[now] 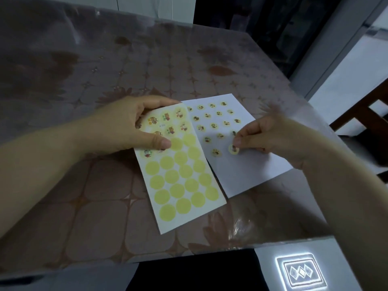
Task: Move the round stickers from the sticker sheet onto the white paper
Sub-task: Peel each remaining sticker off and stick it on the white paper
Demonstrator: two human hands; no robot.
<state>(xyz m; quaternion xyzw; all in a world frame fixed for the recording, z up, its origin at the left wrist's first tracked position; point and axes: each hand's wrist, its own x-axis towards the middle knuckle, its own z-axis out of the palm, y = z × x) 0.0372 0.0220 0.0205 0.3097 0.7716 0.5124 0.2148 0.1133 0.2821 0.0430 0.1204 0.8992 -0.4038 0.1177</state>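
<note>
The table (126, 70) carries a brown patterned cloth under a clear glossy cover. The sticker sheet (182, 175) occupies the centre of the view, its long axis running from 11 o'clock to 5 o'clock. The left hand (134, 124) enters from 9 o'clock and grips the sheet at its far end: the thumb presses on the top face and the fingers curl round the far edge, so the grip is closed on the sheet. Printed stickers (168, 117) remain only in the far rows near this hand; the rest of the sheet shows blank yellow circles (178, 190). The white paper (252, 171) lies flat on the table at 3 o'clock of the sheet, and the sheet's right edge overlaps the paper's left edge. Placed stickers (214, 125) sit in several rows on the far half of the paper, while the near half is bare. The right hand (270, 137) enters from 4 o'clock with fingers curled, and thumb and forefinger pinch one round sticker (233, 149) by its edge in a narrow grip. This sticker is over the paper, at 3 o'clock of the last placed one; contact with the paper cannot be determined. A dark wooden chair (365, 114) stands beyond the table edge at 3 o'clock.
</note>
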